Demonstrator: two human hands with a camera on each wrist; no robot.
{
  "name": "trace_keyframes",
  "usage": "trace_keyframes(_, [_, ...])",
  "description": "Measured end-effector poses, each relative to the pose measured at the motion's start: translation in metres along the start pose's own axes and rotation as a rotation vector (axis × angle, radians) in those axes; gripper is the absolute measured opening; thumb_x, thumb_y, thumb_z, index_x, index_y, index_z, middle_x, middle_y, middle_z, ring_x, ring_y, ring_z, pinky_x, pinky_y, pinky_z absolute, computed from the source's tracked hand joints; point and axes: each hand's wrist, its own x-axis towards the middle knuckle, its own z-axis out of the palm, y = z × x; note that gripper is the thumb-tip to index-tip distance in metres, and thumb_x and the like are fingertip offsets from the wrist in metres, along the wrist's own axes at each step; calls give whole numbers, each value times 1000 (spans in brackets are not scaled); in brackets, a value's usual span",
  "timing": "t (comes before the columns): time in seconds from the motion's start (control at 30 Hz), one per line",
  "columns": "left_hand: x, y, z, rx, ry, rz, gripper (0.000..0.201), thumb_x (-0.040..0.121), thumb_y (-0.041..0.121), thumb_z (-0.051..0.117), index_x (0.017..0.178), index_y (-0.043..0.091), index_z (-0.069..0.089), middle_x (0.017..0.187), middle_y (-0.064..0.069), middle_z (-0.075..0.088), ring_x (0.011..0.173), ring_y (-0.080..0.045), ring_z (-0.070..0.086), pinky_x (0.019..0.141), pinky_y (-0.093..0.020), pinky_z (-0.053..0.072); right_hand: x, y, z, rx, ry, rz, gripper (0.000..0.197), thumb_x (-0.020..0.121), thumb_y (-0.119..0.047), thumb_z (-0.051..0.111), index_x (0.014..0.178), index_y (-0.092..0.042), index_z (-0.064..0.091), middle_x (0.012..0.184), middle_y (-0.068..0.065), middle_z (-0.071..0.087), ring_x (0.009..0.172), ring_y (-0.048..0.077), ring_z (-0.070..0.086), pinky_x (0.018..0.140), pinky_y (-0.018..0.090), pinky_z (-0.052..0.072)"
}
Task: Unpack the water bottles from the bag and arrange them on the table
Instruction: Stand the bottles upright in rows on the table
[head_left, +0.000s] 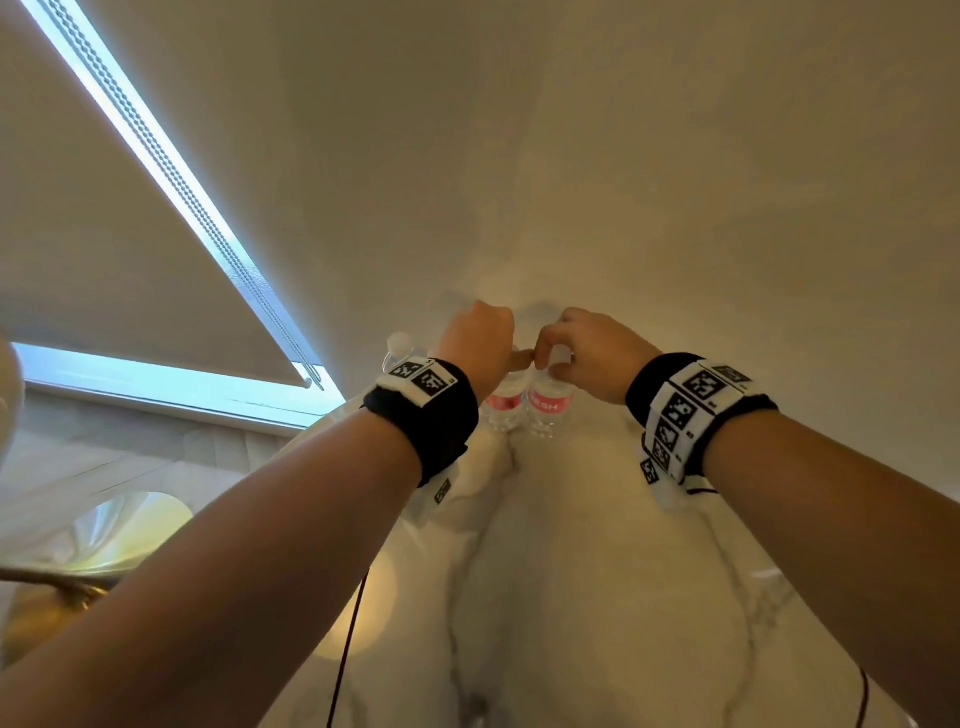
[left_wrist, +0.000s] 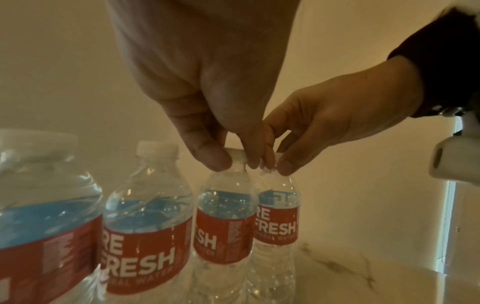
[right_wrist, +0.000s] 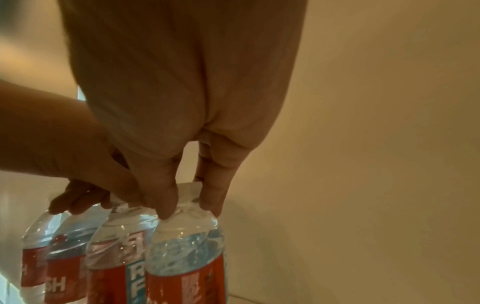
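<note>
Several clear water bottles with red and blue labels stand upright in a row at the far end of the marble table (head_left: 597, 597), close to the wall. My left hand (left_wrist: 235, 161) pinches the white cap of one bottle (left_wrist: 223, 226) from above. My right hand (left_wrist: 276, 164) pinches the cap of the bottle next to it (left_wrist: 279, 222), the row's right end. The two hands almost touch. In the head view my left hand (head_left: 483, 338) and right hand (head_left: 582, 353) cover both caps. Two more bottles (left_wrist: 145, 236) stand to the left, untouched. No bag is in view.
A plain wall (head_left: 623, 182) rises right behind the bottles. A window with a roller blind (head_left: 171, 374) lies to the left. A gold, round object (head_left: 119, 525) sits low on the left, beyond the table's edge. Thin cables (head_left: 348, 649) hang from my wrists over the table.
</note>
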Motion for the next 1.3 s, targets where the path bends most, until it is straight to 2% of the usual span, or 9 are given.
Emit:
trace_keyframes(0.23, [-4,4,1,46,6,-21,49,95,51,60,76,8,46,58,-1,38,66,-22,53,63,-28,43,-5,3,15,95,98,-3,18,90,-8,63,104,-20,68,107,-1,50,84,15,47,78,26,36])
trace_keyframes(0.43, [-17,2,-5,37,30,-22,63,96,57,53,59,9,37,56,-2,42,62,-21,53,61,-27,39,-8,1,14,144,116,22,26,89,-6,65,111,-18,58,104,-4,49,89,14,46,79,26,35])
trace_keyframes(0.6, [-48,-6,-12,-214,73,-56,52,94,54,58,101,3,66,93,-14,71,84,-29,70,73,-37,57,-14,-4,14,159,87,60,30,87,-6,68,113,-18,57,117,5,62,98,19,57,80,28,40])
trace_keyframes(0.73, [-109,-10,-22,-247,115,-31,39,98,46,56,108,11,71,96,-5,75,89,-21,69,81,-28,53,-36,-15,9,203,86,109,55,85,-17,74,134,-22,49,134,8,55,120,26,57,98,35,46])
trace_keyframes(0.87, [-200,-17,-24,-307,40,72,29,97,43,61,107,20,75,93,5,74,80,-11,67,73,-19,46,-97,-51,5,230,109,65,51,87,-33,73,132,-20,53,132,6,56,115,21,59,93,32,48])
trace_keyframes(0.97, [-265,-21,-18,-334,-128,156,24,94,45,64,106,27,75,93,8,74,79,-6,66,72,-15,48,-160,-91,15,284,-53,-16,36,88,-33,72,121,-20,62,118,-2,65,103,16,64,90,34,55])
trace_keyframes(1.07, [-313,-21,-10,-341,-271,218,30,91,52,62,109,31,75,95,9,74,81,-4,67,78,-24,57,-218,-121,36,270,-258,-95,31,87,-37,73,115,-27,65,107,-9,67,93,9,66,84,30,58])
trace_keyframes(1.2, [-351,-20,7,-373,-374,246,40,84,60,66,117,37,70,103,13,68,87,-1,64,79,-23,56,-266,-142,70,155,-489,-162,35,87,-48,69,119,-35,62,114,-10,61,97,7,61,86,28,55])
trace_keyframes(1.3, [-361,-17,28,-343,-387,271,46,81,56,73,124,41,63,116,14,57,90,-3,61,83,-24,54,-283,-143,88,114,-495,-150,40,85,-48,71,121,-36,60,120,-8,52,100,13,60,90,31,54])
